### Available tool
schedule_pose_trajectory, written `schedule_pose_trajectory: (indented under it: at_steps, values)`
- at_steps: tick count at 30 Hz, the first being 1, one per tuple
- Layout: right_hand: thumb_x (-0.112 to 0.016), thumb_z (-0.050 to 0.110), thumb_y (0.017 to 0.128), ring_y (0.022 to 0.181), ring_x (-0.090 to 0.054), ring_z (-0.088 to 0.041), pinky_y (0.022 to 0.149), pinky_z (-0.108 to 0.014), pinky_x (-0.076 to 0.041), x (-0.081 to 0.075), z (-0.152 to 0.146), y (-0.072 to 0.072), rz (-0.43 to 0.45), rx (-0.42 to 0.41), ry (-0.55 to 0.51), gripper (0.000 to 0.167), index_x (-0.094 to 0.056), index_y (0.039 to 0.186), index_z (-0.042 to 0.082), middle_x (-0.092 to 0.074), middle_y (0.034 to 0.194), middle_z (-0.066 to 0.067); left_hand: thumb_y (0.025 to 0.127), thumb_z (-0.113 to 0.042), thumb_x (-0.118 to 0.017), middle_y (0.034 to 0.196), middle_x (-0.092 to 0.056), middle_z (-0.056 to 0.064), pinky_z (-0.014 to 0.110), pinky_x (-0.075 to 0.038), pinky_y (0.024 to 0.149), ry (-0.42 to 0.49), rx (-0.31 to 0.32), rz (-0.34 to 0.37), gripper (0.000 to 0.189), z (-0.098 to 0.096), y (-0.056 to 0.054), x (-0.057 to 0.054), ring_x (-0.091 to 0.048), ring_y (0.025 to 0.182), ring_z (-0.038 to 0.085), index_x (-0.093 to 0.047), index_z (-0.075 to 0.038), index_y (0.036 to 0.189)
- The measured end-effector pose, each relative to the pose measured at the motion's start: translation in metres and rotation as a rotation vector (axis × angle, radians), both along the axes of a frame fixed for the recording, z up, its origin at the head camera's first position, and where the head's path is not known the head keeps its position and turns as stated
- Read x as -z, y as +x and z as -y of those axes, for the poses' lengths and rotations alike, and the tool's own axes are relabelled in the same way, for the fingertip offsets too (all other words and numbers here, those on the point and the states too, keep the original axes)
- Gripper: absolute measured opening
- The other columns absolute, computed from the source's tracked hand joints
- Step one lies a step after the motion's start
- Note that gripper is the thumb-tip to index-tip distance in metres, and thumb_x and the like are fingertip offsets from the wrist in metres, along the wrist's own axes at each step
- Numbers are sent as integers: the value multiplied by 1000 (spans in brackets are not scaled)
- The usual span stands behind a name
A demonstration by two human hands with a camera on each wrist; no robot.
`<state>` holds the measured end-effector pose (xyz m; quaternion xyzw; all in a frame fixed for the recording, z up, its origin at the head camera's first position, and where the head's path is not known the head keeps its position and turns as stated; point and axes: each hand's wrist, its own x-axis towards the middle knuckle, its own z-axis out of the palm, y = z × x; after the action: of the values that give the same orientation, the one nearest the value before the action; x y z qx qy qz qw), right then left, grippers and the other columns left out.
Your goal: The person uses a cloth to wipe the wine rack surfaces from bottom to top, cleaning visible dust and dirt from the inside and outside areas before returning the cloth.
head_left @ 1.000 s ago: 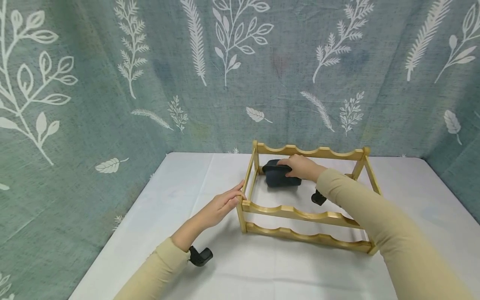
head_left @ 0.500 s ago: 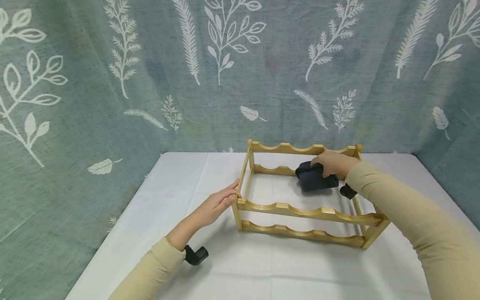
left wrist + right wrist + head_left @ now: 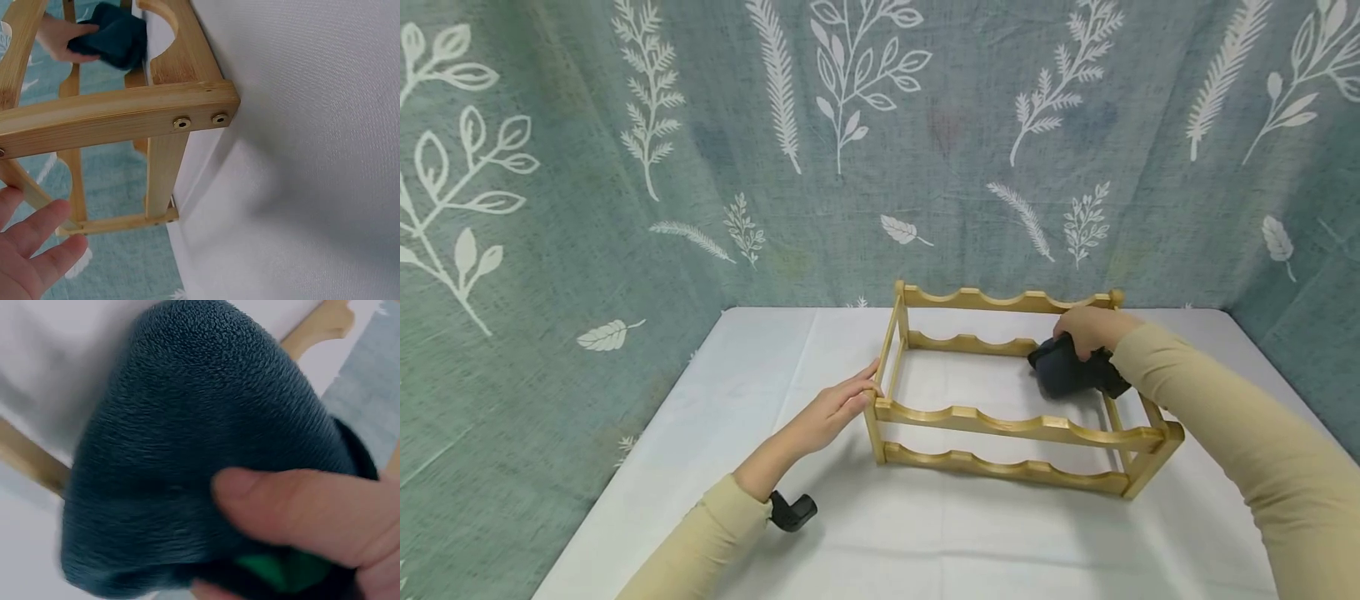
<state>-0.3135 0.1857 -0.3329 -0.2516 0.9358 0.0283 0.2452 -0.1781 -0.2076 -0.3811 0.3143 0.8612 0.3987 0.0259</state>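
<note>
A light wooden rack point(image 3: 1022, 424) with scalloped rails stands on the white table. Inside it, toward the right end, my right hand point(image 3: 1086, 327) grips a folded dark blue plush cloth point(image 3: 1060, 367). Seen from the right wrist, the thumb point(image 3: 281, 506) presses on the fuzzy cloth point(image 3: 187, 425), and a bit of green shows beneath. My left hand point(image 3: 831, 414) rests against the rack's front left corner. In the left wrist view its fingers point(image 3: 40, 228) are spread and nearly straight beside the frame. The fingers of the right hand under the cloth are mostly hidden.
A grey-green curtain point(image 3: 955, 167) with white leaf prints hangs behind and to the left of the white table point(image 3: 820, 542). A black wrist-camera piece point(image 3: 792, 511) sits under the left cuff. The rack's rails and end bars surround the cloth.
My right hand has carried the cloth from the rack's left part to its right end. The view has shifted slightly. The left hand stays at the front left corner.
</note>
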Motion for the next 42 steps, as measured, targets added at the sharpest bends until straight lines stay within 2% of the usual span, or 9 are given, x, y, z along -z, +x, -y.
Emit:
schedule_pose_trajectory:
  at_steps: [2,8,12,19,22,28,32,36,42]
  values:
    - [-62,-10,76,88,-54,-28,65,-34,-46,-1,4,-1,-5,-16,-70,47,-55,122,-4,-54,119,-25,101,-29,-35,150,-23,9,50,-35,101,0,-2,-1,28,1,0,0,-28,134,30,-57,-13,105]
    - [-66,8,82,111,-50,-40,86,-48,-45,-1,23,0,-37,-54,-317,50,-51,130,2,-52,125,-24,101,-29,-35,150,-23,10,50,-35,101,7,-2,-6,28,1,0,0,-28,134,31,-57,-13,105]
    - [-67,17,84,112,-51,-38,87,-46,-46,0,43,4,-64,-59,-478,53,-49,132,4,-50,128,-24,101,-30,-35,150,-23,11,50,-33,102,13,5,-3,29,1,0,1,-27,135,30,-57,-12,106]
    - [-66,16,85,111,-53,-33,86,-44,-47,-9,90,9,-115,35,-709,52,-49,133,11,-51,130,-19,101,-29,-35,150,-24,9,49,-32,104,14,-5,5,29,2,2,2,-26,136,28,-58,-13,107]
    - [-66,15,85,112,-54,-31,87,-42,-47,-10,109,8,-148,60,-767,50,-50,132,12,-52,130,-17,101,-28,-35,150,-24,8,48,-31,104,10,-5,3,28,2,2,2,-26,136,26,-58,-13,107]
    - [-66,10,84,115,-52,-33,90,-42,-46,-7,117,5,-201,90,-755,48,-51,130,10,-52,129,-18,101,-24,-35,150,-24,7,48,-33,103,16,0,-7,25,-1,0,3,-27,136,26,-57,-14,108]
    - [-66,11,84,113,-52,-35,88,-44,-47,-12,95,8,-214,131,-717,49,-51,131,11,-51,129,-20,101,-25,-35,150,-24,7,48,-34,103,17,2,-5,25,-3,-1,3,-27,135,27,-57,-14,107]
    - [-67,11,83,105,-56,-38,82,-44,-49,-20,68,15,-283,97,-653,46,-54,128,9,-54,124,-24,101,-25,-35,150,-24,8,48,-34,102,19,0,-8,25,-3,-1,2,-27,135,28,-57,-14,106]
    - [-66,5,83,104,-56,-40,79,-45,-50,-30,28,20,-297,108,-538,47,-53,128,3,-52,124,-28,100,-20,-37,149,-25,9,48,-33,103,25,-4,-23,22,-2,1,2,-27,135,28,-57,-14,106]
